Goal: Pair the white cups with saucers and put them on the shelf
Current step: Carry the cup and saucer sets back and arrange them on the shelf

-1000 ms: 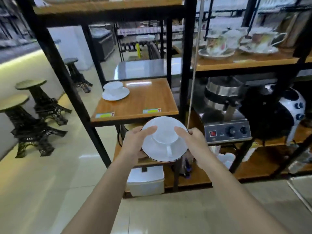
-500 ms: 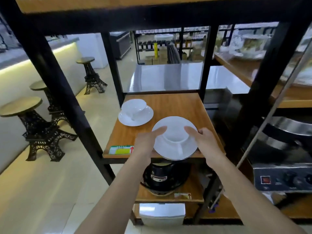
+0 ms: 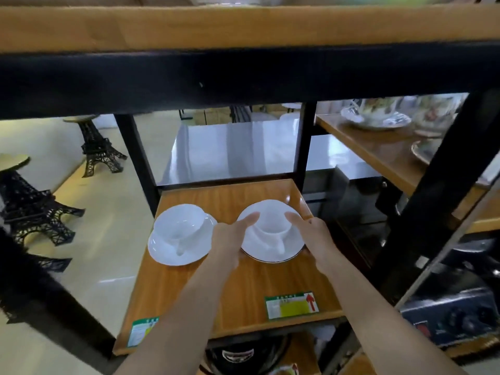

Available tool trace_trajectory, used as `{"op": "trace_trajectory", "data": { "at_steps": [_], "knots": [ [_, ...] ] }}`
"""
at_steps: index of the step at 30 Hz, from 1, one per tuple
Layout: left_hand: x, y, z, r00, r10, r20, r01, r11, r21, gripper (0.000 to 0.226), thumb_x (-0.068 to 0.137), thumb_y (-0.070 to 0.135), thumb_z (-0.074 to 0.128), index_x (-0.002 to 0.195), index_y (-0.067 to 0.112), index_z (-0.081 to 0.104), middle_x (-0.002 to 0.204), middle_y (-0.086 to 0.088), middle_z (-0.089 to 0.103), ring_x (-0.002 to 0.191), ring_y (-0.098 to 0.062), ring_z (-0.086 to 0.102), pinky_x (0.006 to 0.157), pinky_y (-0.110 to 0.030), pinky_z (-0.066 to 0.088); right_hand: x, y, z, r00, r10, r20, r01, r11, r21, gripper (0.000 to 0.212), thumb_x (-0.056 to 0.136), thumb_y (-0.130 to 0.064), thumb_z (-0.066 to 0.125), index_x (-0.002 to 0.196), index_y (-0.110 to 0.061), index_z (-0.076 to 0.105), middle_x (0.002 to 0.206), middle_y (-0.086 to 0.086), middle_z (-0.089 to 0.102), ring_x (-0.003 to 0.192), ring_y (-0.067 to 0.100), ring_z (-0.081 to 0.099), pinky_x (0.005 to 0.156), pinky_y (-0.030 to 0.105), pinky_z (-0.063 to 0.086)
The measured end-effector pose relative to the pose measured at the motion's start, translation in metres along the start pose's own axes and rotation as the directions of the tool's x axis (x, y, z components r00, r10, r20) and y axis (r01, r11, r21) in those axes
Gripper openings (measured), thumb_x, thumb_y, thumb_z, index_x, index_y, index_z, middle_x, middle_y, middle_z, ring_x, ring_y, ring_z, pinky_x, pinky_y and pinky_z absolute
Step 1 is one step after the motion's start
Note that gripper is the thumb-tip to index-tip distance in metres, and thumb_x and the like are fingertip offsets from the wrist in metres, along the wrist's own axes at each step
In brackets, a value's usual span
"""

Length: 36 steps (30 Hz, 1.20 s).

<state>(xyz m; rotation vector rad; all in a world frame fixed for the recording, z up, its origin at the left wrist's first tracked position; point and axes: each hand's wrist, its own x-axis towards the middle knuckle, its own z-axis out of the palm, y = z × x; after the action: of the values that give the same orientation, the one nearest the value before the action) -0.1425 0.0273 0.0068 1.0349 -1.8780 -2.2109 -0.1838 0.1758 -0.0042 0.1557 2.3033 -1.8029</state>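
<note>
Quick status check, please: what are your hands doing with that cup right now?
Left hand and right hand grip second saucer, cup aboard. Over shelf, beside first pair. Nothing blocking.

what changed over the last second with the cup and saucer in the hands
The held cup on its saucer went from in front of the shelf's edge to over the wooden shelf, beside the first cup and saucer; whether it rests there yet is unclear. The left hand and right hand kept their grip on the saucer's rim. The first set stayed put.
</note>
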Motion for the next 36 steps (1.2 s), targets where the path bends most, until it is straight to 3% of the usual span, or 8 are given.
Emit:
{"op": "trace_trajectory", "data": {
  "at_steps": [3, 11, 20, 24, 27, 29, 33, 36],
  "knots": [
    [0.013, 0.005, 0.007, 1.0, -0.014, -0.008, 0.013, 0.999, -0.033, 0.08, 0.067, 0.041, 0.081, 0.129, 0.005, 0.045, 0.115, -0.01, 0.062, 0.106, -0.033, 0.059, 0.089, -0.047, 0.055, 0.025, -0.004, 0.0, 1.0, 0.012, 0.021, -0.011, 0.999, -0.03, 0.054, 0.083, -0.053, 0.057, 0.118, -0.013, 0.054, 0.106, 0.008, 0.059, 0.09, 0.02, 0.055, 0.061, 0.025, 0.041],
    [0.034, 0.011, 0.024, 0.997, -0.046, -0.063, 0.045, 0.999, -0.011, 0.082, 0.067, 0.043, 0.08, 0.131, 0.005, 0.046, 0.119, -0.013, 0.062, 0.106, -0.034, 0.06, 0.089, -0.048, 0.055, 0.057, -0.002, 0.003, 0.997, 0.063, 0.054, -0.061, 0.997, -0.045, 0.059, 0.082, -0.053, 0.058, 0.121, -0.009, 0.054, 0.099, 0.007, 0.058, 0.079, 0.017, 0.054, 0.05, 0.021, 0.036],
    [0.047, 0.009, 0.027, 0.99, -0.058, -0.128, 0.063, 0.997, 0.034, 0.069, 0.074, 0.041, 0.077, 0.126, 0.007, 0.047, 0.109, -0.009, 0.056, 0.101, -0.029, 0.056, 0.088, -0.043, 0.055, 0.066, 0.006, 0.011, 0.996, 0.078, 0.03, -0.074, 0.99, -0.123, 0.041, 0.082, -0.057, 0.055, 0.077, -0.016, 0.053, 0.073, 0.002, 0.049, 0.063, 0.015, 0.046, 0.051, 0.024, 0.033],
    [0.046, 0.01, 0.028, 0.99, -0.043, -0.133, 0.051, 0.997, 0.06, 0.072, 0.074, 0.043, 0.075, 0.129, 0.007, 0.045, 0.108, -0.007, 0.054, 0.098, -0.027, 0.054, 0.087, -0.041, 0.054, 0.066, 0.002, 0.007, 0.995, 0.087, 0.051, -0.075, 0.978, -0.196, 0.046, 0.085, -0.057, 0.051, 0.086, -0.01, 0.052, 0.07, 0.0, 0.043, 0.06, 0.012, 0.042, 0.05, 0.023, 0.032],
    [0.044, 0.012, 0.028, 0.99, -0.025, -0.14, 0.042, 0.992, 0.118, 0.077, 0.079, 0.057, 0.064, 0.135, 0.007, 0.044, 0.123, -0.008, 0.057, 0.109, -0.027, 0.053, 0.092, -0.039, 0.048, 0.067, -0.002, 0.006, 0.999, 0.01, 0.03, 0.002, 0.932, -0.363, 0.055, 0.082, -0.068, 0.045, 0.092, -0.015, 0.057, 0.083, 0.002, 0.056, 0.081, 0.019, 0.056, 0.071, 0.034, 0.049],
    [0.045, 0.012, 0.028, 0.984, 0.057, -0.169, -0.024, 0.98, 0.195, 0.074, 0.083, 0.07, 0.042, 0.125, 0.01, 0.053, 0.122, -0.006, 0.059, 0.108, -0.022, 0.052, 0.093, -0.036, 0.043, 0.061, -0.007, 0.004, 0.99, -0.139, -0.039, 0.106, 0.887, -0.45, 0.071, 0.079, -0.075, 0.037, 0.108, -0.016, 0.062, 0.107, 0.007, 0.063, 0.108, 0.025, 0.057, 0.095, 0.045, 0.043],
    [0.034, 0.015, 0.027, 0.958, 0.242, -0.155, -0.222, 0.965, 0.137, 0.044, 0.094, 0.058, 0.029, 0.086, 0.023, 0.053, 0.089, 0.009, 0.052, 0.09, -0.011, 0.047, 0.084, -0.031, 0.038, 0.042, -0.017, 0.001, 0.975, -0.219, -0.018, 0.216, 0.97, -0.11, 0.066, 0.092, -0.059, 0.033, 0.122, -0.006, 0.058, 0.122, 0.019, 0.061, 0.114, 0.029, 0.056, 0.093, 0.039, 0.044],
    [0.027, 0.015, 0.027, 0.983, 0.177, -0.047, -0.175, 0.983, 0.055, 0.058, 0.092, 0.062, 0.029, 0.103, 0.016, 0.064, 0.109, -0.001, 0.064, 0.105, -0.019, 0.057, 0.1, -0.038, 0.041, 0.035, -0.011, 0.005, 0.983, -0.185, 0.007, 0.186, 0.982, -0.036, 0.058, 0.093, -0.054, 0.032, 0.118, -0.009, 0.061, 0.119, 0.014, 0.065, 0.104, 0.022, 0.058, 0.078, 0.025, 0.04]
  ]
}}
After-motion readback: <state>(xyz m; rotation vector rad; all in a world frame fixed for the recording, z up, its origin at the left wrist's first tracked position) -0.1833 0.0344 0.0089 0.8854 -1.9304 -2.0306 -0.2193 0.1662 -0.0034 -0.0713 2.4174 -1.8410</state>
